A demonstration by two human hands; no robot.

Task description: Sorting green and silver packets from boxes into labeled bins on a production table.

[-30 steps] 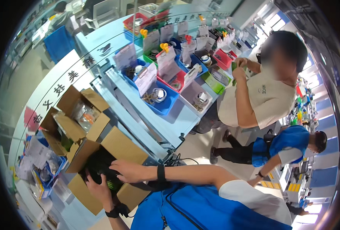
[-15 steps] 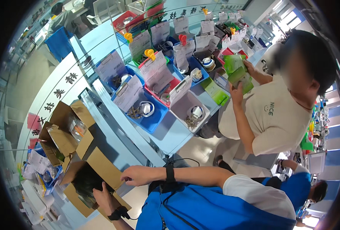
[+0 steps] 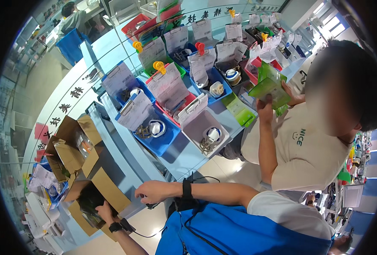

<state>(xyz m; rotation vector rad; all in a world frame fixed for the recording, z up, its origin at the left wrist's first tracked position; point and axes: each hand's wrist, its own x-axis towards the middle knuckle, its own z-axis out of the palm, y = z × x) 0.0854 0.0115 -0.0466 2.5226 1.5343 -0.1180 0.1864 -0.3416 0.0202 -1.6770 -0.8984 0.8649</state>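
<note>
Lower L of frame: black pkg (image 3: pixel 89 199) is seen in open cardboard box (image 3: pixel 110 191), touched by L hand (image 3: pixel 105 211); grip can't be told. Lower ctr: R hand (image 3: pixel 153 192), at box 1 s ago, has been withdrawn, loosely open, apparently empty; pkg now tended one-handed.

I count two for the wearer, a left hand (image 3: pixel 106 212) and a right hand (image 3: pixel 151 192), plus two dark wristbands (image 3: pixel 187 188). Two cardboard boxes (image 3: pixel 110 187) stand open, and I make out one dark bundle (image 3: pixel 88 202) in the nearer. On the table (image 3: pixel 177 160) I get one pale bin (image 3: pixel 198 126) at the near corner, at least three blue bins (image 3: pixel 170 141), four yellow-orange clips (image 3: pixel 159 66) and one red clip (image 3: pixel 200 48). The co-worker's two hands (image 3: pixel 263 111) hold green packets (image 3: pixel 272 91), too overlapped for me to count.
</note>
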